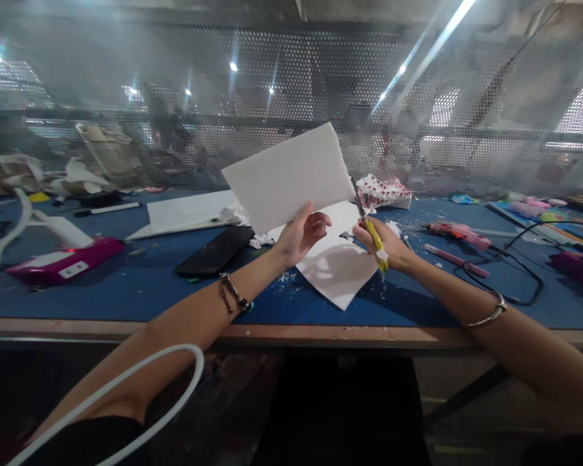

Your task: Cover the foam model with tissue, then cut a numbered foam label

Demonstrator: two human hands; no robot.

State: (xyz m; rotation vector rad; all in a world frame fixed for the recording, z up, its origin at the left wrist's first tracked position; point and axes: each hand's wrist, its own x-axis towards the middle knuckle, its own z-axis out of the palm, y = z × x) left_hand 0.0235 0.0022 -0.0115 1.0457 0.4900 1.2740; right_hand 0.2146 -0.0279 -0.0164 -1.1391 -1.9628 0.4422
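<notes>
In the head view, my left hand (301,234) pinches the lower edge of a white foam sheet (289,175) between thumb and fingers. The sheet is raised and tilted above the table. My right hand (388,244) grips a yellow-handled utility knife (373,234), its dark blade pointing up beside the sheet's right edge. That edge looks slightly ragged. Below both hands lies another white sheet (340,275) with one corner toward me. White scraps (262,241) are scattered around it.
A black phone (216,251) and a magenta box (65,261) lie to the left. Behind the phone are white boards (189,212). On the right are a pink glue gun (459,234), a pink pen (457,260) and a black cable (534,291). A white cable (189,349) loops across the lower left.
</notes>
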